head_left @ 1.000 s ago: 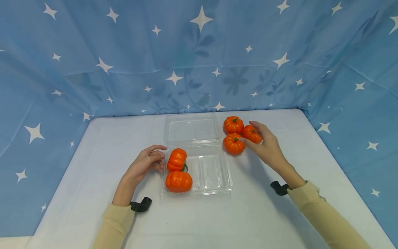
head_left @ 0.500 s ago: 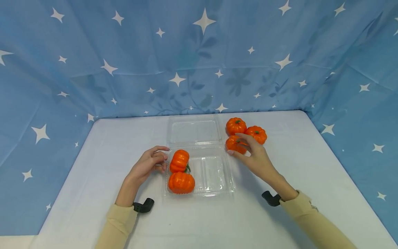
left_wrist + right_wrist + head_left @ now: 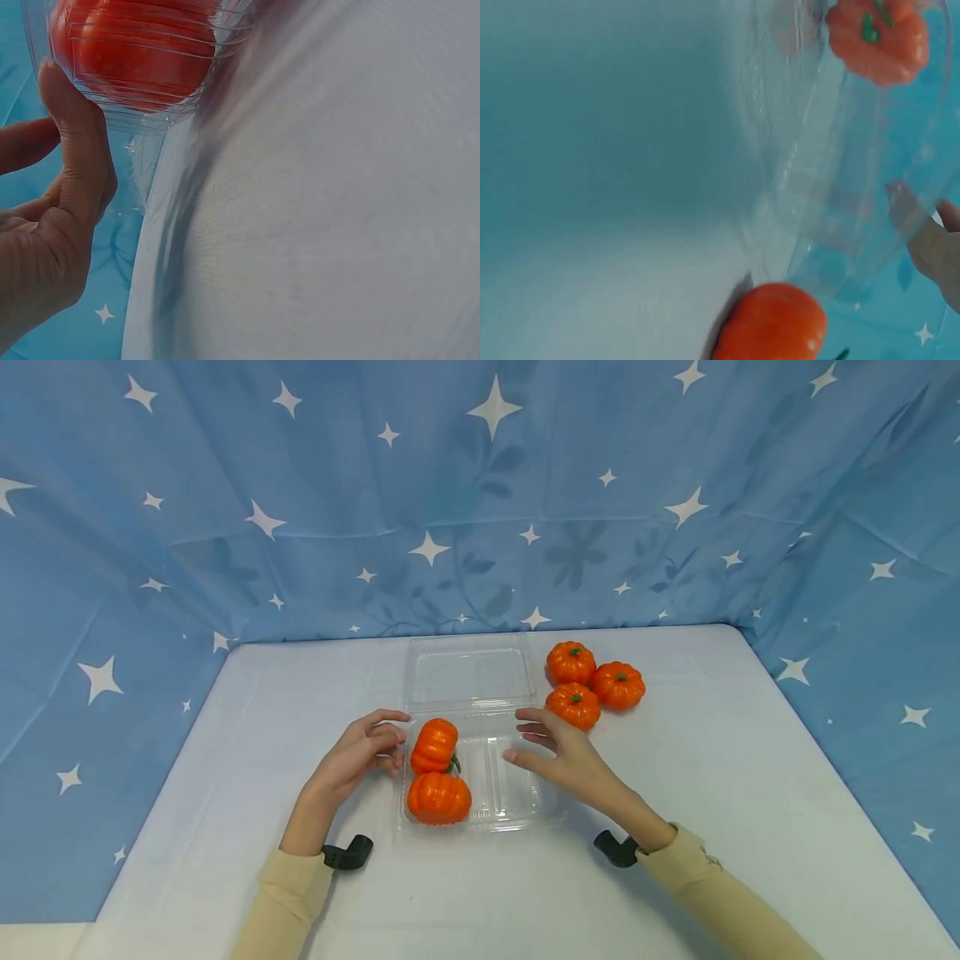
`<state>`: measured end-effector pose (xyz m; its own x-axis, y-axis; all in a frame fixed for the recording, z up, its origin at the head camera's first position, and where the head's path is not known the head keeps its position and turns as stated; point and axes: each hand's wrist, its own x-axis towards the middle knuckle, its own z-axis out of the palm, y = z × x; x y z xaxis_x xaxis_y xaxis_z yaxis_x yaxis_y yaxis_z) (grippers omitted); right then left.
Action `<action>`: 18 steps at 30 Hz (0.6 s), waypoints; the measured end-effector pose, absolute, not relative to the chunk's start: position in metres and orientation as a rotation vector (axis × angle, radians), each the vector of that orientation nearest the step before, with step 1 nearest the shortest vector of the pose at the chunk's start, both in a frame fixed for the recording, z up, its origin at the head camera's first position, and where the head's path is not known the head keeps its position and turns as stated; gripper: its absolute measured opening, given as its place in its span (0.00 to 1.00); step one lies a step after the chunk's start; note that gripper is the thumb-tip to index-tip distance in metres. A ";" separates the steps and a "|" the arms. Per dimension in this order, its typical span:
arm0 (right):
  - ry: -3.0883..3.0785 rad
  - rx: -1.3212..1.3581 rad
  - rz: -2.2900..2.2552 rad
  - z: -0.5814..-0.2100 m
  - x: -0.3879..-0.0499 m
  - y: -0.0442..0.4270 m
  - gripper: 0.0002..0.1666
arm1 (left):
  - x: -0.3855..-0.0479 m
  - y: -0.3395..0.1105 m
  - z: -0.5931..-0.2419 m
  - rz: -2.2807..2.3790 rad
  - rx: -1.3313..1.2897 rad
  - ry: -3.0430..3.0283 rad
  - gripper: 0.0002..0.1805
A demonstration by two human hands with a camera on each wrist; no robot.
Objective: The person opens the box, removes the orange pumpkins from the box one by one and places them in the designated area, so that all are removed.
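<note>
An open clear plastic clamshell container point(image 3: 517, 817) lies in the middle, its lid point(image 3: 468, 672) folded back. Two orange mini pumpkins, a far one point(image 3: 434, 746) and a near one point(image 3: 439, 798), sit in its left half. My left hand point(image 3: 351, 762) is at the container's left side with loosely bent fingers; in the left wrist view a fingertip point(image 3: 49, 71) meets or nearly meets the clear wall. Over the right half hovers my right hand point(image 3: 572, 762), fingers apart and nothing between them. Three more pumpkins, including the nearest point(image 3: 573, 706), cluster beyond it to the right.
A white cloth point(image 3: 480, 893) covers the table. Behind it hangs a blue curtain point(image 3: 300, 568) with white stars. The other pumpkins, one at the back point(image 3: 571, 663) and one to the right point(image 3: 618, 685), stand beside the lid.
My right hand has moved left and nearer, from the pumpkin cluster to above the container's right half. The left hand has stayed by the container. The pumpkins look unmoved relative to the container.
</note>
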<state>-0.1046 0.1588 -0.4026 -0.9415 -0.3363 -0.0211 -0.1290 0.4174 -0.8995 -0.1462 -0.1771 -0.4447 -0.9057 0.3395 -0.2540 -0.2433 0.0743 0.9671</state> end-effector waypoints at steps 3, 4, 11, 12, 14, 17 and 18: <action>2.434 -0.416 -1.508 -0.405 -0.104 0.151 0.43 | -0.146 -0.177 -0.445 1.888 0.093 1.940 0.22; 2.424 -0.419 -1.498 -0.406 -0.104 0.149 0.44 | -0.146 -0.177 -0.446 1.889 0.092 1.940 0.22; 2.382 -0.429 -1.437 -0.415 -0.102 0.135 0.45 | -0.147 -0.178 -0.446 1.887 0.097 1.944 0.23; 2.380 -0.427 -1.431 -0.416 -0.101 0.133 0.44 | -0.147 -0.178 -0.446 1.886 0.099 1.944 0.23; 2.378 -0.432 -1.413 -0.418 -0.101 0.129 0.44 | -0.146 -0.178 -0.446 1.886 0.099 1.944 0.23; 2.374 -0.436 -1.383 -0.419 -0.100 0.123 0.42 | -0.146 -0.177 -0.445 1.886 0.100 1.942 0.23; 2.373 -0.433 -1.370 -0.420 -0.100 0.120 0.42 | -0.146 -0.177 -0.445 1.886 0.102 1.940 0.23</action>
<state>-0.1002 0.1204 -0.4199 -0.8861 -0.4355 -0.1584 -0.0806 0.4814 -0.8728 -0.1464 -0.1772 -0.4448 -0.9046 0.3442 -0.2515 -0.2416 0.0721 0.9677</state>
